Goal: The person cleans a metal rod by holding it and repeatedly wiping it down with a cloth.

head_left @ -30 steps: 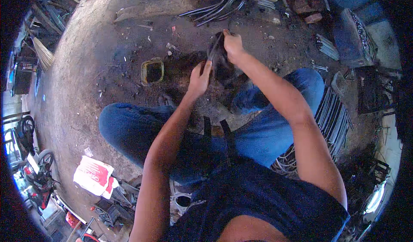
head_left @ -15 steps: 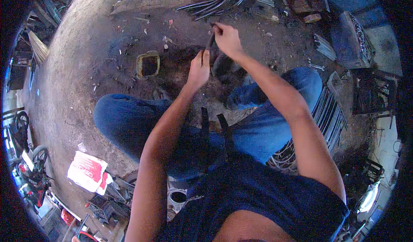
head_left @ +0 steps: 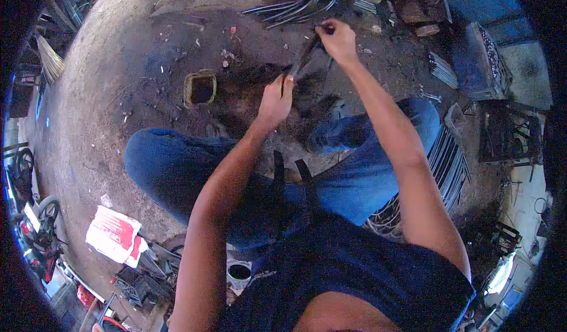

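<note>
A long, thin dark strip point(head_left: 309, 49) stretches between my hands above the floor. Motion blurs it, so I cannot tell its exact kind. My left hand point(head_left: 276, 101) is closed around its near end, thumb uppermost. Farther out and to the right, my right hand point(head_left: 339, 41) pinches the far end with bent fingers. Beneath the strip, dark shapes by my feet are blurred and partly hidden. To the left of my left hand, a square yellowish container point(head_left: 188, 90) with dark contents stands on the floor.
Curved metal tubes point(head_left: 307, 4) lie at the far side. Bundled rods point(head_left: 446, 152) rest beside my right knee, with a wrench point(head_left: 431, 97) beyond it. A red and white sack point(head_left: 115, 234) is at lower left. Small scraps litter the dirty floor point(head_left: 100, 113).
My right hand has moved to the right and slightly farther away, widening the gap between my hands. My left hand keeps nearly the same place, holding the strip's near end.
</note>
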The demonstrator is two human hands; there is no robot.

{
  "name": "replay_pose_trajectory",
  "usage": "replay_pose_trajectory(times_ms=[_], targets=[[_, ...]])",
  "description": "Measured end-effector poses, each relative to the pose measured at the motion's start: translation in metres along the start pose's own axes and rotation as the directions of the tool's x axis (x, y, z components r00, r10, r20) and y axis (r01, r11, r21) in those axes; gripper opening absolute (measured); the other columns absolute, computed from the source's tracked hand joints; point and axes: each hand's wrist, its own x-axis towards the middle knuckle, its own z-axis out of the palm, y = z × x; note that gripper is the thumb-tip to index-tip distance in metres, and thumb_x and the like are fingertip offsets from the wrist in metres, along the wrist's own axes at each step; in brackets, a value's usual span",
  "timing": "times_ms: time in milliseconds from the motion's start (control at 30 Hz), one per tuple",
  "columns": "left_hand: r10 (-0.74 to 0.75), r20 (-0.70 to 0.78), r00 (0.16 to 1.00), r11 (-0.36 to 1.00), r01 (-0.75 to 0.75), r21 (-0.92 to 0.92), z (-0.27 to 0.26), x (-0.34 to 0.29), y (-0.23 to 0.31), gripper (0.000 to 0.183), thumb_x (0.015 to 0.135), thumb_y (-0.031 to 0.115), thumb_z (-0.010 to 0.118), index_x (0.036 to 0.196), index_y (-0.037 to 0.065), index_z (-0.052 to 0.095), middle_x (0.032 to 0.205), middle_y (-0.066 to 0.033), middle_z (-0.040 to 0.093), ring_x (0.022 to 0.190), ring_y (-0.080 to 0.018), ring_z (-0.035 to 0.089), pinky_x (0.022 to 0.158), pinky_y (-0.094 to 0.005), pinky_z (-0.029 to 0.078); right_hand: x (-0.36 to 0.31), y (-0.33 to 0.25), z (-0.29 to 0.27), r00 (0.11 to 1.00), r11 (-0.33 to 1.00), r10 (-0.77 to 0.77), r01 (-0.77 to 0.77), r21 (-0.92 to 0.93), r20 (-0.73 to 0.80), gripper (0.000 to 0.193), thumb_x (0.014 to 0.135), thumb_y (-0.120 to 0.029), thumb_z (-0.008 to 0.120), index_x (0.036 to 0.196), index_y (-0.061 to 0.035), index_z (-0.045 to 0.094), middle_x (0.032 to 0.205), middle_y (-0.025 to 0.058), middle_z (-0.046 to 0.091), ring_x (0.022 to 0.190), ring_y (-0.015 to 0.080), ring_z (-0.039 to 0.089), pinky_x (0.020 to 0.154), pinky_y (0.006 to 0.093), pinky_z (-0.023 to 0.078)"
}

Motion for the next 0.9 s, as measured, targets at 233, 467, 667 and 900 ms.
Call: replay_pose_trajectory(times_ms=[233,467,667,900], targets=[[0.003,-0.035,0.999,1.000,-0.003,0.013,-0.001,-0.007,-0.017,0.035,0.096,0.026,0.043,0.094,-0.006,0.055,0.073,-0.0234,0.057,0.067,-0.0383,0.056,0.061,-0.0434,0.041,-0.063,-0.049,0.006,0.947,0.944,-0.317,0.309,0.119,0.058,0.014,0.078,-0.011,0.061,0.083,0.0002,0.067,0.081,0.0194,0.062,0.080,0.0326,0.062,0.074,0.0385,0.048],[0.008,-0.018,1.000,0.999,-0.007,0.045,-0.009,-0.005,-0.012,0.036,0.095,0.028,0.042,0.087,-0.005,0.054,0.078,-0.0298,0.057,0.076,-0.0458,0.057,0.063,-0.0489,0.042,-0.057,-0.053,0.005,0.963,0.964,-0.251,0.241,0.109,0.093,0.010,0.072,-0.005,0.057,0.069,0.0032,0.063,0.085,0.0256,0.059,0.082,0.0413,0.058,0.078,0.0459,0.047],[0.030,0.016,0.999,0.996,-0.031,0.081,-0.001,-0.005,-0.004,0.032,0.095,0.025,0.042,0.087,-0.004,0.054,0.070,-0.0277,0.056,0.070,-0.0457,0.056,0.061,-0.0499,0.042,-0.011,-0.028,-0.005,0.972,0.986,-0.066,0.098,-0.133,0.226,0.011,0.077,-0.009,0.060,0.079,-0.0004,0.067,0.086,0.0223,0.059,0.085,0.0387,0.058,0.075,0.0445,0.046],[0.111,-0.007,0.994,0.977,-0.107,0.184,0.000,-0.007,-0.022,0.035,0.094,0.028,0.043,0.090,-0.004,0.055,0.073,-0.0285,0.057,0.072,-0.0448,0.058,0.061,-0.0508,0.044,-0.053,-0.048,0.004,0.913,0.956,-0.217,0.270,-0.112,0.344,0.012,0.075,-0.007,0.055,0.070,0.0022,0.061,0.087,0.0248,0.056,0.081,0.0407,0.057,0.075,0.0474,0.048]])
